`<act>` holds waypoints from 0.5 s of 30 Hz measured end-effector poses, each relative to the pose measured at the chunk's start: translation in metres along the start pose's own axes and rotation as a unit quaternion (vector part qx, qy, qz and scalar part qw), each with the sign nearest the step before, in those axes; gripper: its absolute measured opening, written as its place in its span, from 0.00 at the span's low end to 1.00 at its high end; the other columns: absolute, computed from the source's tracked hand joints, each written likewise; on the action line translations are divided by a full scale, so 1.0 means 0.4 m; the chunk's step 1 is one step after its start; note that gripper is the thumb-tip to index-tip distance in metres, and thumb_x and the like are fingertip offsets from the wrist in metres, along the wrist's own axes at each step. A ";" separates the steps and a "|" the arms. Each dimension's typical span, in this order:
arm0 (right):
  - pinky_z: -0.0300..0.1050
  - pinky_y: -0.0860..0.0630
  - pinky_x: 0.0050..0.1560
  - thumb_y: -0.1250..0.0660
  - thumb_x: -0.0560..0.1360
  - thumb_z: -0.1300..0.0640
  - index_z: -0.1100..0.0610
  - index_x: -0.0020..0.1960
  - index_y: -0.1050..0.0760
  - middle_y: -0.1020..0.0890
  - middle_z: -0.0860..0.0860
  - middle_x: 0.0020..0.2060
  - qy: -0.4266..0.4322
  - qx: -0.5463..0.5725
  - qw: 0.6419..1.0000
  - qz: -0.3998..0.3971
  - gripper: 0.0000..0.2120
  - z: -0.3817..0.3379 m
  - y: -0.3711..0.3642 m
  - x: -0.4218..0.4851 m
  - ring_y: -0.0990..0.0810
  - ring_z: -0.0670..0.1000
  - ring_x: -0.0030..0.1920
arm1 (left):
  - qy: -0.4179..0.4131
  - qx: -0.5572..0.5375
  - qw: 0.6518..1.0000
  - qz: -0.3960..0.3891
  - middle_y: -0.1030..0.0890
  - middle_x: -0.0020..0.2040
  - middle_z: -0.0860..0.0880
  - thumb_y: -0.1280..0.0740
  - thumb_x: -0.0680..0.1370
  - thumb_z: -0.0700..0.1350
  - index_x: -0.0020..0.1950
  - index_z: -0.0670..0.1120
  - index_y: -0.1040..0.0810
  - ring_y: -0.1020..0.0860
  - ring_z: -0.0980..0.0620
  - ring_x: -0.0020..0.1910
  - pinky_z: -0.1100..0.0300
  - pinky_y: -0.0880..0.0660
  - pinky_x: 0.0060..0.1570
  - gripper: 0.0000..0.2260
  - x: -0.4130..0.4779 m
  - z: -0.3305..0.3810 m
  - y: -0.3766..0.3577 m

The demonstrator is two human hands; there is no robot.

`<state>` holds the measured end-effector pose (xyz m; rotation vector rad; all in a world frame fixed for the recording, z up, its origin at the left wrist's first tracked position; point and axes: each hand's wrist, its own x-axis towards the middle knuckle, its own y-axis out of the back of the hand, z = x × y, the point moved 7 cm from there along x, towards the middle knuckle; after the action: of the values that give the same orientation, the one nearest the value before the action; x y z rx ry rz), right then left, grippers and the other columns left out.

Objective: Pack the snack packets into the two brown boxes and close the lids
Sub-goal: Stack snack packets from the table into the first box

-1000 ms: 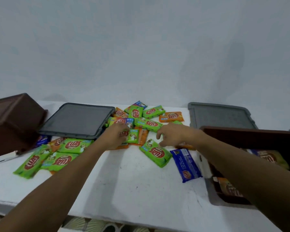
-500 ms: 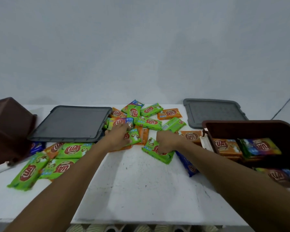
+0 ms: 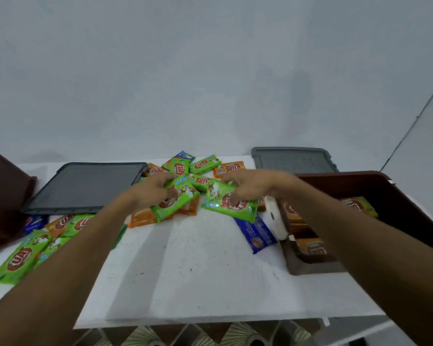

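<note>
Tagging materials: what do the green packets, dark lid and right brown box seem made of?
Green packets: glossy plastic film, probably; highlights glint on them. Dark lid: matte grey plastic, moulded raised rim. Right brown box: smooth moulded plastic, apparently.

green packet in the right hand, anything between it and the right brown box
Nothing visible does. The right hand holds the green packet beside the open brown box, with only its rim to clear.

Near middle of the white table [image 3: 198,270] is bare, that's my open lane. Further back the pile of snack packets [image 3: 203,168] fills the centre. Left side's crowded: green packets [image 3: 20,255], dark lid [image 3: 85,188], a brown box [image 3: 3,186]. On my right the open brown box [image 3: 385,186] walls things off, 1 blue packet [image 3: 256,233] just beside it.
</note>
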<state>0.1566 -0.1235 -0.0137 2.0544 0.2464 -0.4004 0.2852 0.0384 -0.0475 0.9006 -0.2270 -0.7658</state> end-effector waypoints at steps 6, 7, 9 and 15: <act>0.50 0.22 0.49 0.35 0.76 0.64 0.57 0.58 0.23 0.16 0.59 0.52 -0.001 0.243 0.969 0.046 0.11 0.215 0.107 -0.241 0.18 0.55 0.45 | -0.032 -0.104 0.989 -0.096 0.17 0.56 0.46 0.33 0.79 0.43 0.60 0.47 0.22 0.18 0.47 0.55 0.51 0.24 0.58 0.10 -0.009 0.293 -0.056; 0.49 0.22 0.47 0.35 0.77 0.62 0.59 0.57 0.23 0.16 0.60 0.51 -0.010 0.264 0.963 0.051 0.09 0.263 0.109 -0.281 0.18 0.55 0.44 | -0.040 -0.106 0.988 -0.109 0.16 0.55 0.46 0.33 0.79 0.43 0.59 0.45 0.22 0.18 0.46 0.53 0.50 0.23 0.57 0.09 -0.009 0.340 -0.077; 0.49 0.21 0.46 0.35 0.78 0.60 0.59 0.57 0.23 0.16 0.60 0.50 -0.032 0.254 0.965 0.058 0.09 0.360 0.105 -0.348 0.17 0.56 0.44 | -0.059 -0.116 0.983 -0.126 0.16 0.54 0.46 0.34 0.79 0.43 0.59 0.45 0.22 0.17 0.45 0.52 0.49 0.23 0.54 0.09 -0.008 0.434 -0.125; 0.48 0.20 0.49 0.30 0.75 0.58 0.48 0.56 0.27 0.19 0.51 0.50 -0.057 0.094 0.993 0.049 0.12 0.562 0.058 -0.431 0.17 0.51 0.47 | -0.121 -0.080 0.971 -0.191 0.20 0.61 0.46 0.35 0.80 0.40 0.69 0.45 0.28 0.21 0.54 0.54 0.59 0.23 0.53 0.17 -0.015 0.654 -0.341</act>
<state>-0.0352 -0.3323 -0.0321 2.2094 0.0400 -0.4936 0.0864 -0.1720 0.0093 0.7043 -0.2037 -1.2384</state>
